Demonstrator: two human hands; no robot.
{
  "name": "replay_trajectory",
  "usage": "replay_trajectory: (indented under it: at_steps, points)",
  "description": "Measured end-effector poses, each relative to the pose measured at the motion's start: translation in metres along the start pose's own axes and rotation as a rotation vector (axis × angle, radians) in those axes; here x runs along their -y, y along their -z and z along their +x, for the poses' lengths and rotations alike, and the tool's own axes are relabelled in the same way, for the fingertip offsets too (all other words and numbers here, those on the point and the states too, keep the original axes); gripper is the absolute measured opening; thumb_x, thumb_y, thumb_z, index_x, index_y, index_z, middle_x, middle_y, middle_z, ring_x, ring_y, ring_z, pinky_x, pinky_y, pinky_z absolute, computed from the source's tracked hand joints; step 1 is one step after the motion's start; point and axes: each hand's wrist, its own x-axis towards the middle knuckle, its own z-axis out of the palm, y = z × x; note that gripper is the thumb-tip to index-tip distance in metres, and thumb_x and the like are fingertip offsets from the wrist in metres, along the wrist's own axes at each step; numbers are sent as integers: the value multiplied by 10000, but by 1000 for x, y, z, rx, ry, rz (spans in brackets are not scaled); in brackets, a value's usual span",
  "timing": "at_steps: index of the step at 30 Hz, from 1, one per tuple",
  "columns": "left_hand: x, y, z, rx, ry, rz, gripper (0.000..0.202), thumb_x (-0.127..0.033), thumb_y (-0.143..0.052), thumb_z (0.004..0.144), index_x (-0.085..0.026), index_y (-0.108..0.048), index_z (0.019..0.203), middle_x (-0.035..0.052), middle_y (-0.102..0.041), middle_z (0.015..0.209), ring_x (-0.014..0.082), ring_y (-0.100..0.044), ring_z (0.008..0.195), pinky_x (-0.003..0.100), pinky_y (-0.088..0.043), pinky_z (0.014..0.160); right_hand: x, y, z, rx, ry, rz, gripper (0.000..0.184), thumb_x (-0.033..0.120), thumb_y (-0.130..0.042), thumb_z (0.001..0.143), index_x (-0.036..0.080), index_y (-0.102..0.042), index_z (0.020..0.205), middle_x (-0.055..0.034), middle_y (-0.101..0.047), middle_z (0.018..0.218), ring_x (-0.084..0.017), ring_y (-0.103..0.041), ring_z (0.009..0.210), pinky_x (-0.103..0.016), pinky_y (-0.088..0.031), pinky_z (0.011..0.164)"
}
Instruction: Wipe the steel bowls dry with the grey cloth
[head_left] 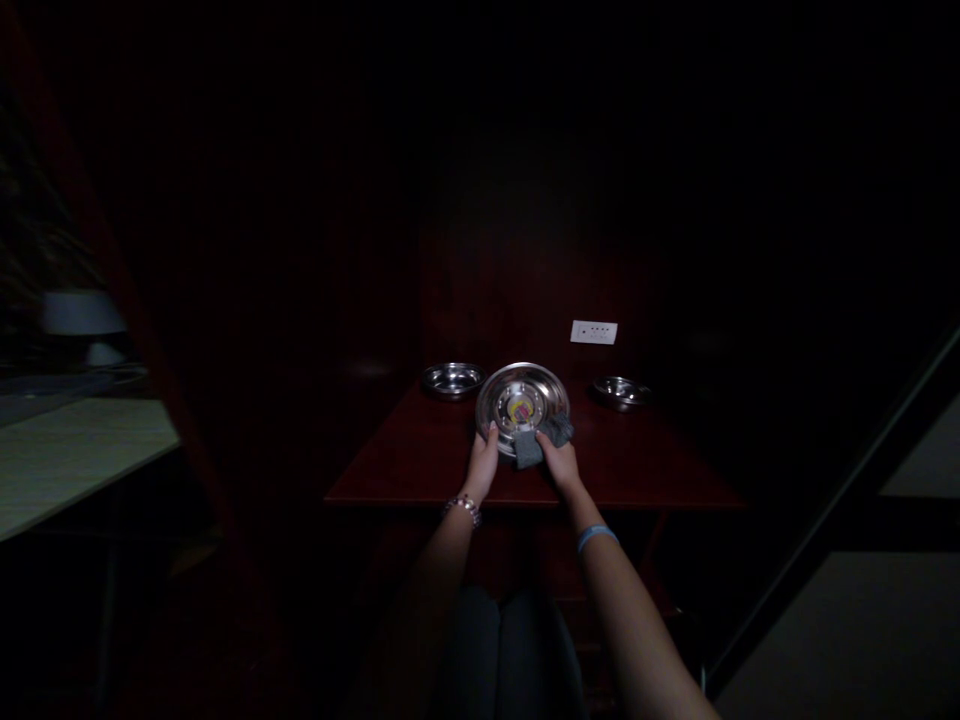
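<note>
A shiny round metal plate with a raised rim is tilted up toward me above the table. At its centre is a yellow and red round label. My left hand grips the plate's lower left edge, thumb on the inner face. At the lower right, my right hand is closed on a grey cloth, which presses against the rim. Some of the cloth bunches up beyond the fingers. The fingers behind the plate are hidden.
The dark red table bears a metal bowl at the back left and metal dishware at the back right. A white socket panel is on the back wall. Left stands a pale table beyond a partition.
</note>
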Motion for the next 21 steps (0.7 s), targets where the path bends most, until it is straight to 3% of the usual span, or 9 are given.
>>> replay_trajectory:
  at_steps: [21]
  points:
    - [6,0,3,-38,13,-29,391,-368,-525,898,-164,-576,1227,107,-617,1297,231,-549,1228,390,-351,1108,7,1,-6,17,7,-89,390,413,-654,769,202,-686,1095,-66,-704,1151,-236,-622,1147,-365,-440,1036]
